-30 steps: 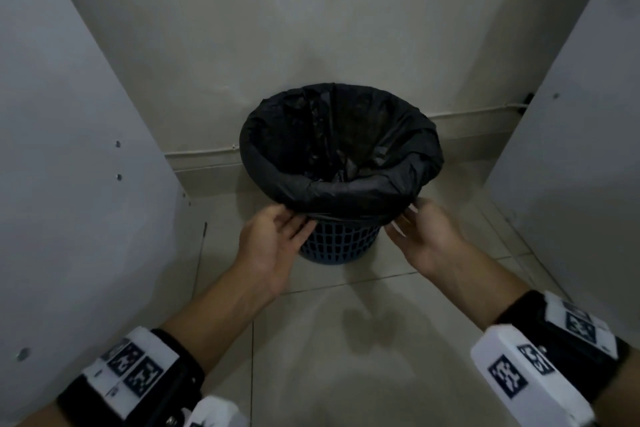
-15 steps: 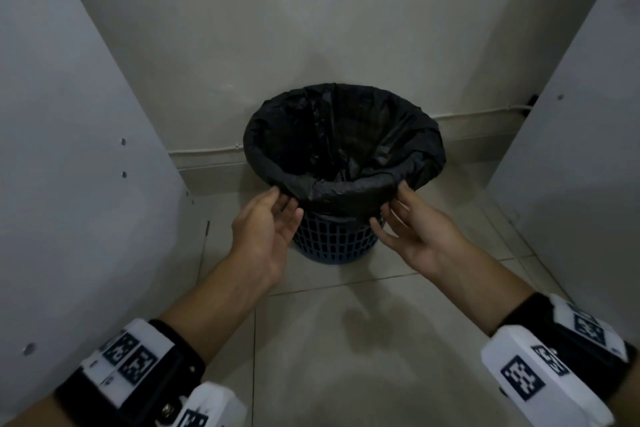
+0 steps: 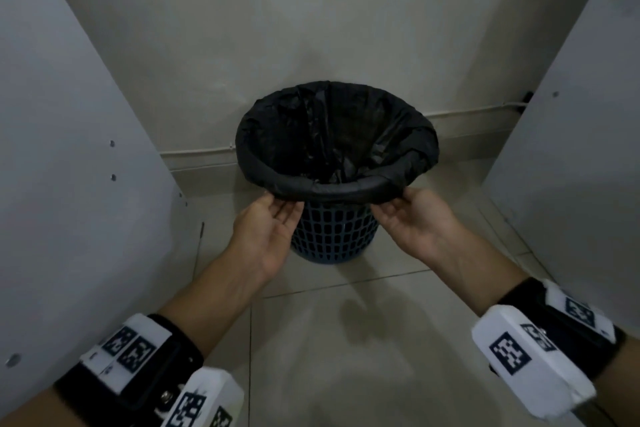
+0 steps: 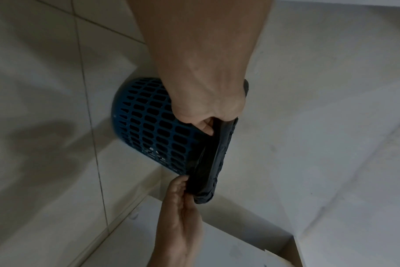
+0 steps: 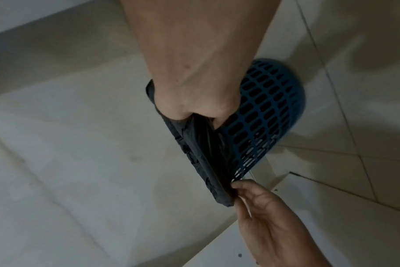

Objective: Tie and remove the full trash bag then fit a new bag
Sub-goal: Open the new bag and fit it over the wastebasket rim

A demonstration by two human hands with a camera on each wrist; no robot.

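A blue perforated bin stands on the floor against the back wall. A black trash bag lines it, and the bag's edge is rolled into a thick band round the rim. My left hand hooks its fingers under the near-left part of that band. My right hand grips the near-right part. In the left wrist view my left hand curls under the bag beside the bin. In the right wrist view my right hand pinches the bag. What lies inside the bag is too dark to make out.
White cabinet panels stand close on the left and on the right, which makes a narrow alcove. A thin cable runs along the skirting behind the bin. Tiled floor lies between me and the bin.
Both hands rose from under the bag's hanging overhang to the rim. The overhang is now rolled up into a band, and more of the blue bin wall shows.
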